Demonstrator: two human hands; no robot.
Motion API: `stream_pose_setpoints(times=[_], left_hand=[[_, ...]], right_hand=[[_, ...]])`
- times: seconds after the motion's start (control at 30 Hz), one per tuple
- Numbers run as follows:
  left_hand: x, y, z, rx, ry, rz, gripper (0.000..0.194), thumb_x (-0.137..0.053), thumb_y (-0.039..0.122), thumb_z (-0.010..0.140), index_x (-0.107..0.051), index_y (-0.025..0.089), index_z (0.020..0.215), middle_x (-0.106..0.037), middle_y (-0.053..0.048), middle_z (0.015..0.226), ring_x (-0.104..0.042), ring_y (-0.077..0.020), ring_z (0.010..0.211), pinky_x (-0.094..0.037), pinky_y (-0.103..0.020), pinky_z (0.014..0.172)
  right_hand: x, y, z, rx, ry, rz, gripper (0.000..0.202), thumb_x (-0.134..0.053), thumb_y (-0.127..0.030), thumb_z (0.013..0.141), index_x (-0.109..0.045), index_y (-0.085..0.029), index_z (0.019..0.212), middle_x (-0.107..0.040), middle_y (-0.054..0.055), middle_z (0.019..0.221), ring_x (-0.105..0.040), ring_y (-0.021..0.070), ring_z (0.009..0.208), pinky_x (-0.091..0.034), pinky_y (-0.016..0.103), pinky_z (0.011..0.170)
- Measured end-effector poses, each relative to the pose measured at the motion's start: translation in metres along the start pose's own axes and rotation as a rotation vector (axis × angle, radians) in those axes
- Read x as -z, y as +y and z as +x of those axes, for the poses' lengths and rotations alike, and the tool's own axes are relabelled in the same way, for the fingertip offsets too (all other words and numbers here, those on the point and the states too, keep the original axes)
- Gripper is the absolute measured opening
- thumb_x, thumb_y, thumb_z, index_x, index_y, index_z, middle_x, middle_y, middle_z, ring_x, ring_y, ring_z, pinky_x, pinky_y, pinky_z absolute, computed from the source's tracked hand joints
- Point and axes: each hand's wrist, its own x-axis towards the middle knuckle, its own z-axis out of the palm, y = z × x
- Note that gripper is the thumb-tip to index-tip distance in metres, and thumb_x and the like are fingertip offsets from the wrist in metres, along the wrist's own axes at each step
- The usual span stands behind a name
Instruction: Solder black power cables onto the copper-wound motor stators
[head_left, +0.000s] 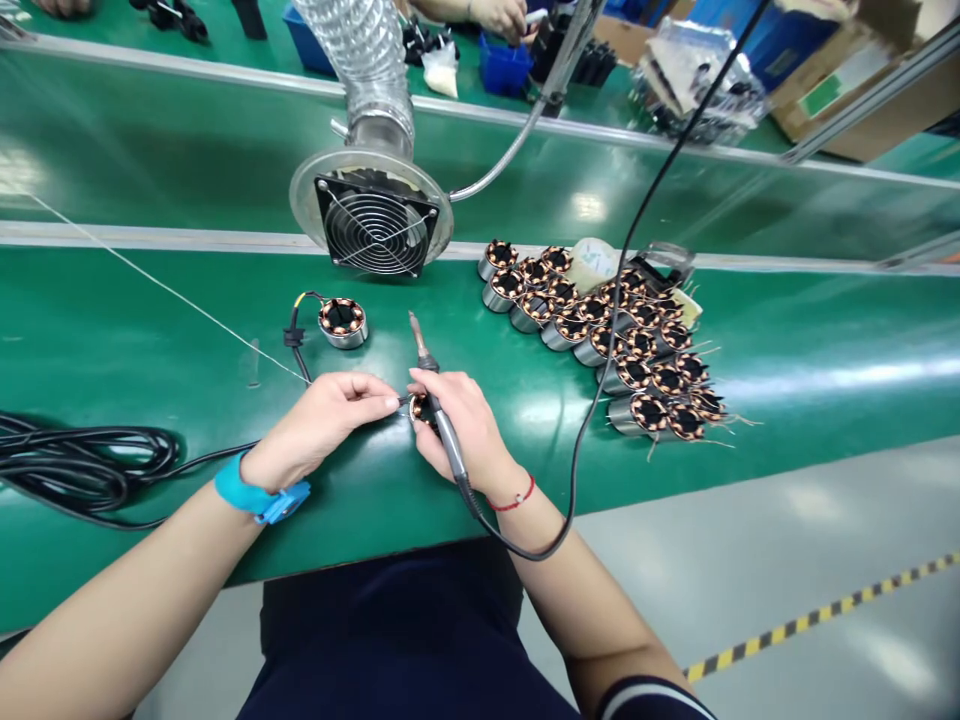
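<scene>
My right hand (469, 425) is closed around a soldering iron (448, 432), its bare tip pointing away from me. Fingers of the same hand also steady a small copper-wound motor stator (417, 407), mostly hidden beneath them. Pinched between thumb and forefinger of my left hand (341, 405) is a thin dark wire, its end right beside that stator. A blue wrist strap (259, 492) circles my left wrist. Farther back on the green bench (225, 540) stands another stator (343, 322) with a black cable (294, 338) joined to it by coloured leads.
Rows of stators (592, 325) stand at the right. A fume fan (379, 225) on a flexible duct hangs ahead. Coiled black cable (90, 465) lies left. The iron's cord (574, 470) loops over my right forearm. Across the divider, a co-worker's hand (501, 18) is near blue bins.
</scene>
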Motion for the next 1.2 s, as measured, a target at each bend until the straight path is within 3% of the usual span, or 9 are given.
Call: stream_pose_setpoints(times=[0.13,0.3,0.47,0.6,0.8,1.03,1.2], left_hand=[[-0.004,0.001,0.000,-0.022,0.026,0.040,0.021,-0.073,0.037,0.072,-0.070,0.016,0.077,-0.064,0.000,0.073,-0.049,-0.0104,0.066,-0.040,-0.021,0.063],[0.006,0.002,0.000,-0.017,-0.134,0.131,0.024,-0.065,0.038,0.080,-0.060,0.016,0.072,-0.048,0.005,0.063,-0.036,-0.0068,0.058,-0.029,-0.019,0.055],[0.005,-0.003,0.000,0.016,-0.069,0.188,0.028,-0.070,0.042,0.074,-0.064,0.015,0.072,-0.052,0.002,0.066,-0.040,-0.0086,0.062,-0.029,-0.021,0.057],[-0.003,-0.002,-0.001,0.039,-0.093,0.137,0.029,-0.070,0.043,0.073,-0.067,0.014,0.074,-0.055,0.000,0.067,-0.041,-0.0089,0.062,-0.031,-0.021,0.057],[-0.002,0.001,-0.002,0.044,-0.119,-0.041,0.025,-0.061,0.038,0.080,-0.058,0.016,0.069,-0.033,0.006,0.052,-0.024,-0.0059,0.049,-0.016,-0.021,0.046],[-0.006,0.006,-0.003,0.025,0.025,0.042,0.019,-0.067,0.033,0.072,-0.067,0.015,0.071,-0.042,0.005,0.050,-0.027,-0.0060,0.048,-0.018,-0.021,0.046],[-0.009,0.008,-0.005,-0.014,-0.017,0.147,0.025,-0.063,0.039,0.077,-0.071,0.016,0.078,-0.044,0.005,0.051,-0.028,-0.0081,0.049,-0.019,-0.023,0.047]], right_hand=[[0.000,-0.001,0.000,0.014,0.000,-0.014,0.052,-0.051,-0.014,0.081,-0.042,-0.017,0.132,-0.065,0.007,0.112,-0.054,0.0229,0.103,-0.046,0.041,0.091],[0.003,-0.001,-0.001,0.000,0.004,-0.013,0.052,-0.051,-0.017,0.082,-0.041,-0.017,0.133,-0.064,0.008,0.113,-0.053,0.0237,0.107,-0.045,0.041,0.091],[0.005,-0.002,0.001,0.017,0.031,0.001,0.050,-0.052,-0.017,0.083,-0.042,-0.017,0.132,-0.064,0.008,0.115,-0.053,0.0231,0.106,-0.045,0.041,0.092],[0.002,-0.003,0.001,0.048,0.042,-0.015,0.046,-0.053,-0.017,0.085,-0.045,-0.017,0.130,-0.064,0.008,0.116,-0.053,0.0228,0.107,-0.045,0.040,0.090],[-0.001,-0.002,-0.001,-0.001,0.055,-0.059,0.041,-0.050,-0.021,0.089,-0.047,-0.019,0.130,-0.066,0.007,0.104,-0.055,0.0223,0.100,-0.045,0.039,0.086],[0.000,-0.003,-0.001,0.054,0.079,-0.085,0.042,-0.053,-0.020,0.088,-0.045,-0.019,0.130,-0.066,0.006,0.105,-0.055,0.0218,0.097,-0.045,0.038,0.084],[-0.002,-0.004,-0.001,0.046,0.090,-0.140,0.038,-0.053,-0.019,0.088,-0.048,-0.019,0.126,-0.067,0.006,0.100,-0.057,0.0222,0.095,-0.045,0.037,0.082]])
